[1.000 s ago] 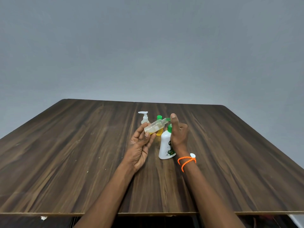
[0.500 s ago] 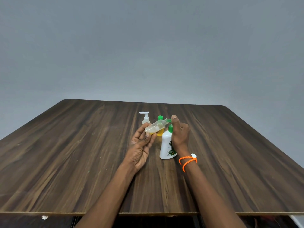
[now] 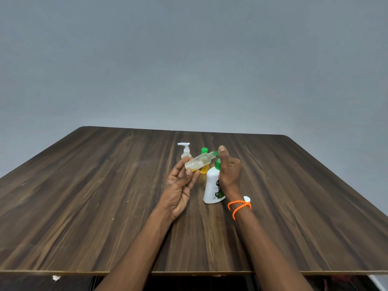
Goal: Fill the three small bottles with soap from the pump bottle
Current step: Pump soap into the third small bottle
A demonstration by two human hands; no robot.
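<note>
At the middle of the dark wood counter (image 3: 84, 206), toward its far edge, I work the white pump bottle (image 3: 212, 190), the largest thing here: it stands upright on its broad base, and by my judgement it is heavy enough with soap to stay put, its smooth plastic likely slick if soap runs down it. My right hand (image 3: 230, 173) curls round its neck and green pump head, thumb raised over the top; the neck looks the sound place to hold it.

My left hand (image 3: 180, 183) pinches the base end of a clear bottle (image 3: 199, 161), tilted with its open mouth up against the green spout. It seems light and thin-walled, part full of pale soap, so a grip low on the body should steady it without squeezing soap out.

Behind these, nearer the far edge, stand a yellow bottle (image 3: 204, 170) with a green cap, partly hidden, and a small white pump dispenser (image 3: 185, 151). Both look light and easily toppled.
</note>
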